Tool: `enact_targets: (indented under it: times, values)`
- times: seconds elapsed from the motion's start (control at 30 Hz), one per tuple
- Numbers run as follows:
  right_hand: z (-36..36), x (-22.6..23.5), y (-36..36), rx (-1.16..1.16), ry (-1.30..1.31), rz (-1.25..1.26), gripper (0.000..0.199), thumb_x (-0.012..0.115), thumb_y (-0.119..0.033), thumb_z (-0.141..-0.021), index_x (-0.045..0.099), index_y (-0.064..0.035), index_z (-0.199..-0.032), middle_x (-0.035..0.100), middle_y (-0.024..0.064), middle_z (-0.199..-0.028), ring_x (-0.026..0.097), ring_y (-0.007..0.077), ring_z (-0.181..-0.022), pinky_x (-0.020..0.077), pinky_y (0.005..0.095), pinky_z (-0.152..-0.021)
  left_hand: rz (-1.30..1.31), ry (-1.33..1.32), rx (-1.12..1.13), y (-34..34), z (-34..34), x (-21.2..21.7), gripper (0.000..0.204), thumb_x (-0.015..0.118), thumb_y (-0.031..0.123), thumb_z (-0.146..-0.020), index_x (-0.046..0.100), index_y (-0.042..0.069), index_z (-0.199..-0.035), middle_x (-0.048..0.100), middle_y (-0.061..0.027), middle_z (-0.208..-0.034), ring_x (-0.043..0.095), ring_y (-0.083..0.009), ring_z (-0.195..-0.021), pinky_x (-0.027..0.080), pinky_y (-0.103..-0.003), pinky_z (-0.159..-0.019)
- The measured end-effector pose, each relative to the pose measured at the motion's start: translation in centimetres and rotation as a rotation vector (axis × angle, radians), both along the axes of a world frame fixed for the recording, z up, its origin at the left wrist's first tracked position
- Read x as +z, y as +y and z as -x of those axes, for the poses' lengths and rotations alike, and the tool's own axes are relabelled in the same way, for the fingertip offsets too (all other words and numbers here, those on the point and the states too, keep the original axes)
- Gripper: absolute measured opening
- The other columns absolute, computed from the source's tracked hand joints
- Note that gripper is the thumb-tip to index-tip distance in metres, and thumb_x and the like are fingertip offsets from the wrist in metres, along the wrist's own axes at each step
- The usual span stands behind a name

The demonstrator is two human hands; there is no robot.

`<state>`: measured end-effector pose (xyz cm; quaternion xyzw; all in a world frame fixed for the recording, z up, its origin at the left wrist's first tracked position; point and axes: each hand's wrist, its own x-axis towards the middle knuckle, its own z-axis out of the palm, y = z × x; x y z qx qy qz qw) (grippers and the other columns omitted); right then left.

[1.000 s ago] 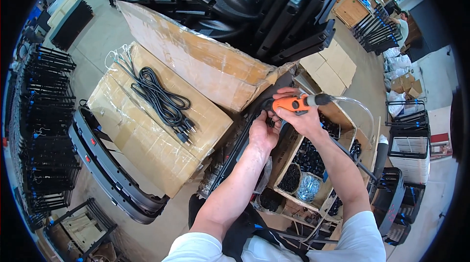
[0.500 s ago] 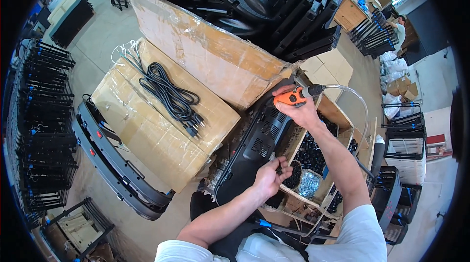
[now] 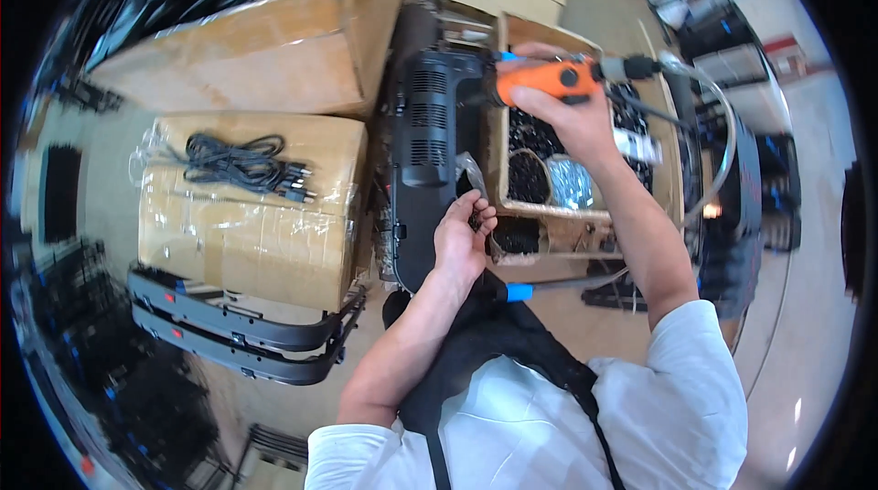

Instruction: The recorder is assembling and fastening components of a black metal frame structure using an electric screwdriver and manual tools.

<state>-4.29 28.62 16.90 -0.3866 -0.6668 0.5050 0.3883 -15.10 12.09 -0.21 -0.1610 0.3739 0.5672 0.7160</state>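
Orange power screwdriver (image 3: pixel 547 80) lying level in the right hand's (image 3: pixel 569 115) grip, its tip at the long black plastic part (image 3: pixel 425 138), small dark screws (image 3: pixel 476 215) pinched in the left hand (image 3: pixel 462 238) beside that part's lower end

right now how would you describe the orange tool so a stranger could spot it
Find the long black vented panel between the cardboard boxes. At its upper right edge the right hand grips the orange power tool, hose trailing right. It is the only bright orange thing among black parts.

Orange power screwdriver (image 3: pixel 547 80), black ribbed plastic panel (image 3: pixel 423 138), brown cardboard boxes (image 3: pixel 251 206), black cables (image 3: pixel 242 163), possibly black screws (image 3: pixel 528 177)
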Motion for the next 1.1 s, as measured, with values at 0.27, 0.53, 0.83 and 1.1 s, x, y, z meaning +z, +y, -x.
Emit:
enact_targets:
  times: [0.27,0.53,0.83,1.1]
  values:
    - [-18.3,3.8,-23.5,-0.645,0.057,-0.005,0.056,0.077,-0.008,-0.086,0.056,0.0045,-0.136,0.072,0.0201,-0.125,0.068,0.0288,-0.118,0.0515,0.0427,-0.107,-0.086,0.333,-0.761,1.0,-7.2,-4.9,0.031,0.06,0.027,-0.105,0.066,0.009,-0.129,0.07,-0.0024,-0.114,0.062,-0.0171,-0.109,0.035,-0.047,-0.112]
    - [-28.7,-2.7,-42.0,-1.216,0.194,0.062,0.055,0.072,-0.007,-0.09,0.051,0.004,-0.139,0.07,0.0189,-0.124,0.068,0.0298,-0.116,0.0504,0.0432,-0.107,-0.676,1.092,-1.245,-3.0,-8.9,-4.9,0.046,0.046,0.044,-0.108,0.065,0.011,-0.135,0.068,-0.0197,-0.133,0.063,-0.0406,-0.125,0.051,-0.049,-0.1]
    - [-30.9,-33.6,-32.8,-1.361,0.84,0.84,0.039,0.078,-0.023,-0.093,0.061,-0.0193,-0.128,0.069,0.0064,-0.119,0.07,0.0209,-0.101,0.0585,0.0375,-0.087,-0.527,1.759,-1.792,-6.8,-9.7,1.3,0.074,0.038,0.065,-0.105,0.074,0.001,-0.118,0.075,-0.0245,-0.114,0.071,-0.0419,-0.111,0.055,-0.052,-0.099]
    - [-33.1,-39.9,-27.4,-0.397,1.104,0.982,0.031,0.06,-0.027,-0.102,0.052,-0.0184,-0.073,0.056,0.0014,-0.074,0.053,0.016,-0.063,0.0526,0.0342,-0.059,-0.495,1.706,-1.83,-6.3,-12.7,3.4,0.06,0.04,0.057,-0.106,0.079,0.011,-0.109,0.076,-0.0191,-0.111,0.072,-0.0381,-0.109,0.056,-0.05,-0.098]
